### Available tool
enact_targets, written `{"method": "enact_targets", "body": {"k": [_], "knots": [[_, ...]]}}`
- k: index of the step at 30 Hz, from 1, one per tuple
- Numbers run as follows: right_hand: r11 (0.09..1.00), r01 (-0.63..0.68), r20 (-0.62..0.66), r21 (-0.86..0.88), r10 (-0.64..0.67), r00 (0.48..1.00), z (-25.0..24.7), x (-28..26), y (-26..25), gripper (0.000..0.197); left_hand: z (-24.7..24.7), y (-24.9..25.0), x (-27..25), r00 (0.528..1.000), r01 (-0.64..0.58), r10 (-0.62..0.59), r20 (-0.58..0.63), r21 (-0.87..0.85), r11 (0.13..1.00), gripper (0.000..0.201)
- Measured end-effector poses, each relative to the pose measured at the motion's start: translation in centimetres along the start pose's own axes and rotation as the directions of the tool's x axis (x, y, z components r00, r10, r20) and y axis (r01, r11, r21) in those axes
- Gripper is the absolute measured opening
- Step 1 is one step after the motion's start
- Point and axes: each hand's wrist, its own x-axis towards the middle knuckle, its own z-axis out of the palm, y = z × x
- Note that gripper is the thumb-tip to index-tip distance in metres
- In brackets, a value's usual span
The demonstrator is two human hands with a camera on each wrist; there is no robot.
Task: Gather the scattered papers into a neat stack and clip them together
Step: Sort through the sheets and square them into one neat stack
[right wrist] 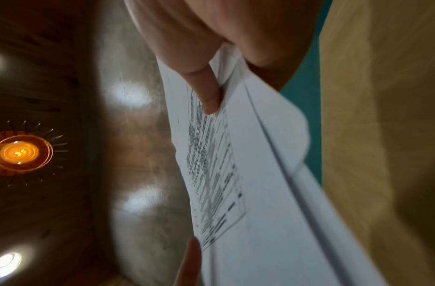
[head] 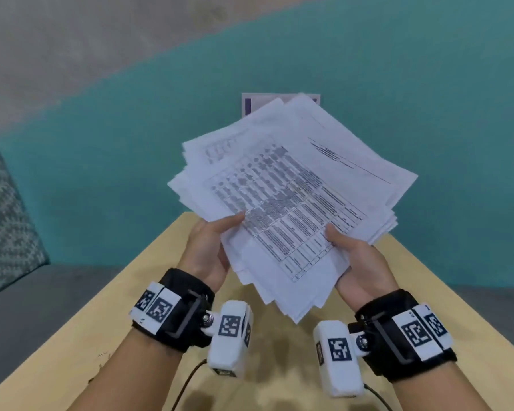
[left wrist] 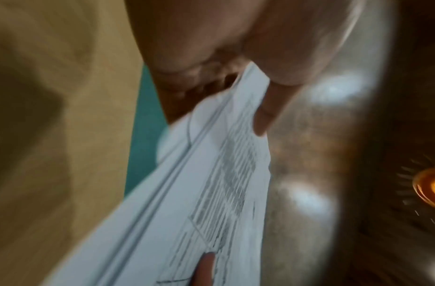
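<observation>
A loose, uneven bundle of white printed papers (head: 288, 191) is lifted above the light wooden table (head: 107, 327), its sheets fanned and skewed. My left hand (head: 211, 244) grips its left edge, thumb on top. My right hand (head: 353, 256) grips the right edge, thumb on the top sheet with the printed table. The left wrist view shows the papers (left wrist: 206, 193) edge-on under my thumb (left wrist: 265, 114). The right wrist view shows the papers (right wrist: 248, 174) pinched by my thumb (right wrist: 209, 92). No clip is visible.
One more sheet with a dark purple band (head: 250, 103) shows behind the bundle's far edge. A teal floor (head: 116, 143) lies beyond the table. A patterned cushion (head: 6, 221) sits at the left. Wrist cameras (head: 229, 339) hang below both wrists.
</observation>
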Motion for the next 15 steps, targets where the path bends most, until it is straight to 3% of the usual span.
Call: {"method": "enact_targets", "body": {"k": [2, 6, 9, 12, 15], "knots": [[0.999, 0.007, 0.054, -0.042, -0.005, 0.999, 0.4, -0.3, 0.0, 0.035, -0.3, 0.4, 0.4, 0.991, -0.088, 0.090, -0.103, 0.021, 0.996, 0.043], [0.991, 0.130, 0.028, -0.036, -0.129, 0.991, -0.2, 0.0, -1.3, 0.037, -1.8, 2.1, 0.8, 0.966, -0.174, 0.190, -0.174, 0.099, 0.980, 0.052], [0.975, 0.212, -0.003, -0.060, -0.213, 0.977, -1.8, 0.1, -3.3, 0.039, -2.7, 3.3, 0.7, 0.960, -0.207, 0.236, -0.153, 0.182, 0.961, 0.055], [0.962, 0.230, 0.079, -0.151, -0.220, 0.972, -3.1, -0.5, -5.0, 0.031, -3.1, 4.0, 0.4, 0.960, -0.232, 0.265, -0.091, 0.270, 0.934, 0.042], [0.895, 0.230, 0.197, -0.381, -0.165, 0.967, -3.3, -1.3, -5.8, 0.049, -2.9, 4.0, 0.0, 0.966, -0.243, 0.258, 0.007, 0.362, 0.900, 0.032]]}}
